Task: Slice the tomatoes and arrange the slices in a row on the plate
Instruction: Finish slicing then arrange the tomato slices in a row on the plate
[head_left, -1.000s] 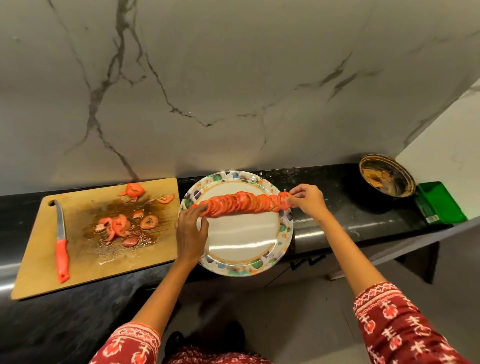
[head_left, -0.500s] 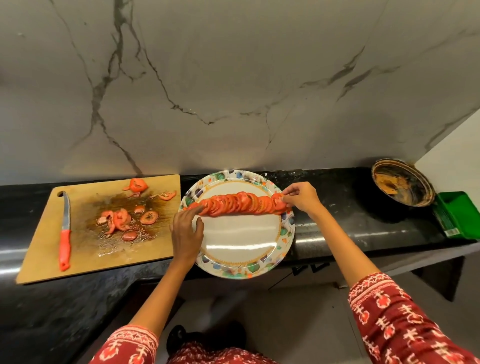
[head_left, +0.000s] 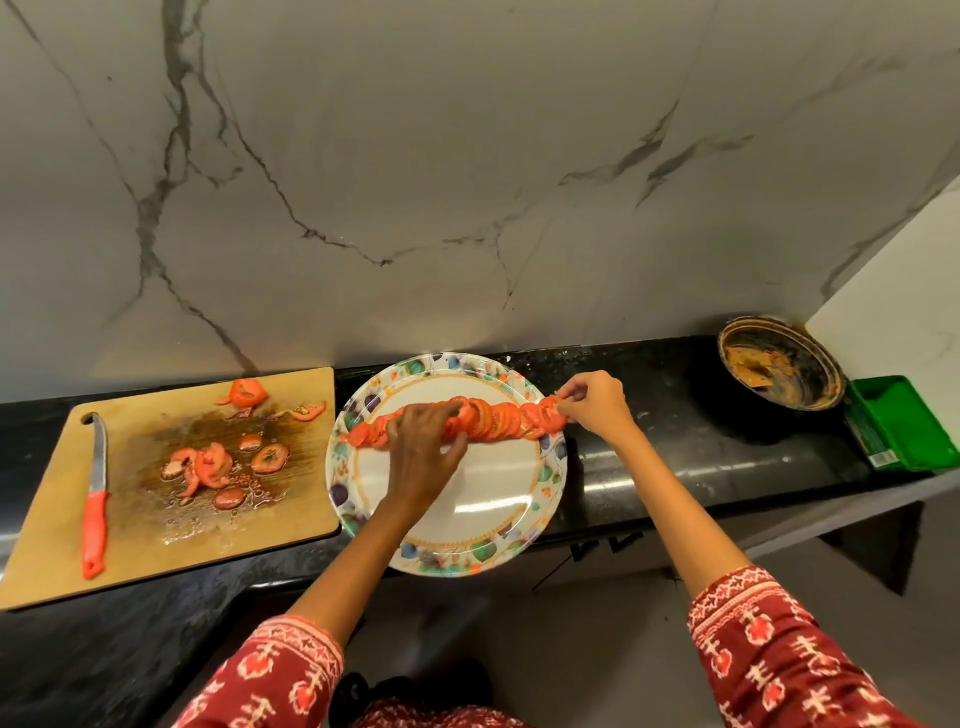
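Note:
A row of overlapping red tomato slices (head_left: 498, 418) runs across the upper half of a white plate (head_left: 488, 514) with a coloured patterned rim. My left hand (head_left: 423, 452) lies over the left middle of the row, fingers curled onto the slices and hiding some of them. My right hand (head_left: 595, 405) pinches the slice at the row's right end, at the plate's rim. Leftover tomato pieces (head_left: 218, 465) lie in juice on the wooden cutting board (head_left: 291, 514) to the left. A knife (head_left: 96, 499) with a red handle rests on the board's left side.
The plate overhangs the front edge of the black counter (head_left: 675, 467). A dirty round pan (head_left: 779, 366) and a green tray (head_left: 904, 421) sit at the far right. A marble wall (head_left: 467, 182) rises behind; the floor lies below the counter edge.
My left hand has moved right, from the row's left end onto its middle. My right hand stays at the right end of the row. The camera view has shifted slightly.

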